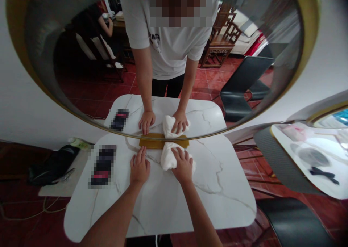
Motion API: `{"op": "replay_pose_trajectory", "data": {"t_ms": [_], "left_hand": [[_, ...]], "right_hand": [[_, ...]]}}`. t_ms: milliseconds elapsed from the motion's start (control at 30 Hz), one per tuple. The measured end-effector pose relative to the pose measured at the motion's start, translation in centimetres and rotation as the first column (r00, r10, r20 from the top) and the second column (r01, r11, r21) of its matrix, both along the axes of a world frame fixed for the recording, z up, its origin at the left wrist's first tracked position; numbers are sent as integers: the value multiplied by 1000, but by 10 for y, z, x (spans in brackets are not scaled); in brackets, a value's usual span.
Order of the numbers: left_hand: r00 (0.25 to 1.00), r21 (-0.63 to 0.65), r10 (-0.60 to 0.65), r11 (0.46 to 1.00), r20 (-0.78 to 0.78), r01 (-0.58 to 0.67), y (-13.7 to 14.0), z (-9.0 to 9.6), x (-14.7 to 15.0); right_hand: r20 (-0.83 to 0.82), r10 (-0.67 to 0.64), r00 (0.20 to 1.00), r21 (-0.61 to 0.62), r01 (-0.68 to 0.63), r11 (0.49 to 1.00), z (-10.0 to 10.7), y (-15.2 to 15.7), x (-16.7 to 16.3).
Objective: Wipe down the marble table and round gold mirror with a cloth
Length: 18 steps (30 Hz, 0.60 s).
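Note:
A white marble-patterned table (163, 207) lies in front of me. My left hand (139, 167) rests on it with the fingers stretched out, holding nothing, close to the left end of a gold-coloured plate (152, 142) at the mirror's foot. My right hand (183, 163) presses down on a bunched white cloth (169, 157), its fingers bent over the cloth's right part. The cloth sits on the tabletop and covers a bit of the plate's front edge. Both hands and the cloth also appear as reflections in the mirror.
A large round mirror (174, 80) with a gold rim stands over the table's back edge. At left on the table lies a dark, blurred-out flat object (102, 167). A black chair (290, 218) and a second table (299, 138) are to the right; a black bag (54, 163) is left.

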<state>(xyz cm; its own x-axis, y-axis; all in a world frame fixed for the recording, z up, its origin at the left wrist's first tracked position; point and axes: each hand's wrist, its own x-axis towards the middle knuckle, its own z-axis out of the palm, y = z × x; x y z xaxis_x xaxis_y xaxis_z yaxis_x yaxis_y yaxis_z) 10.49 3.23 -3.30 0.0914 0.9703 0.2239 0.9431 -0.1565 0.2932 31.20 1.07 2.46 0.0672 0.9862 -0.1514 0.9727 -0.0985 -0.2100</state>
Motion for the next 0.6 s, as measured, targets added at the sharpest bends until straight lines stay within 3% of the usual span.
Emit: {"op": "replay_pose_trajectory", "data": {"t_ms": [167, 267, 367, 600], "left_hand": [[998, -20, -26, 999, -54, 25, -2, -6, -3], [997, -30, -40, 999, -71, 38, -2, -6, -4], [999, -15, -20, 1000, -39, 19, -1, -3, -1], [1000, 28, -15, 999, 3, 15, 1, -1, 3]], "right_hand": [[-102, 161, 982, -35, -166, 986, -1, 12, -46], [-118, 191, 974, -33, -196, 980, -2, 13, -51], [-81, 138, 987, -13, -139, 990, -2, 7, -31], [98, -147, 984, 32, 144, 989, 9, -12, 40]]}}
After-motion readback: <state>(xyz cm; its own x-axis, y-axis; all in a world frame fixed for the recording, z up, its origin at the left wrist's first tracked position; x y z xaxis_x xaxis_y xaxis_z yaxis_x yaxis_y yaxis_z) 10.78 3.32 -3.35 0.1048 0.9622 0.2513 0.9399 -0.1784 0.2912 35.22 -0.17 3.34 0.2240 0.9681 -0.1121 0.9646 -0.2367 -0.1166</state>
